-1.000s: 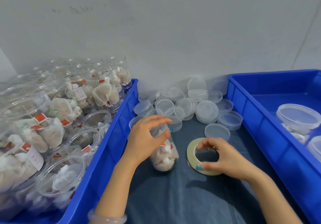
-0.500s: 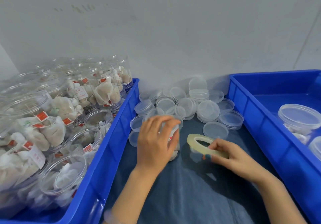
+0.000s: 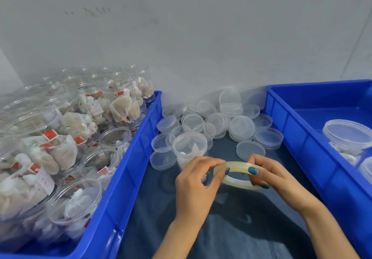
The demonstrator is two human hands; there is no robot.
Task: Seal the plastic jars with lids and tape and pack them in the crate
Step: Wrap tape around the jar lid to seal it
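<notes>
Dark cloth point(image 3: 231, 230) surface. Just in front of the jar point(image 3: 189, 146), my left hand point(image 3: 193, 184) and right hand point(image 3: 277, 178) both pinch the tape roll point(image 3: 235, 166), fingers curled.

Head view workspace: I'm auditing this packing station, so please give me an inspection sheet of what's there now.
Surface: dark blue cloth between two crates.
Job's things: lidded jar upright on the cloth; tape roll held near it; left crate full of open filled jars; right crate holds sealed jars.
Clutter: loose lids heaped by the wall.
Hands: left hand and right hand both pinch the tape roll.
Cables: nothing seen.
Surroundings: plain grey wall.
</notes>
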